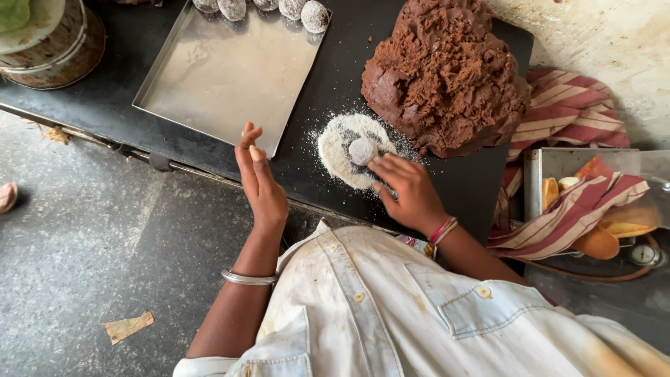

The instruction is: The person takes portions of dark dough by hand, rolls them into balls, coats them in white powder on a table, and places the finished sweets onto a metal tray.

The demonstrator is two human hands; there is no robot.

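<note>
On the black counter point(328, 84), right hand point(408, 192) fingers press a coated ball point(362, 150); left hand point(259, 183) fingers straight together.

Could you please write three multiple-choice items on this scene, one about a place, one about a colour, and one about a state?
1. Where does the small coated ball lie?
A. in the white powder
B. on the tray
C. on the floor

2. What colour is the big dough mound?
A. green
B. brown
C. white

3. How is the left hand?
A. gripping the tray
B. open, holding nothing
C. buried in dough

Answers:
1 A, the ball sits in the powder patch at the right hand.
2 B, the mound is brown.
3 B, the left hand is raised open beside the tray.
</note>
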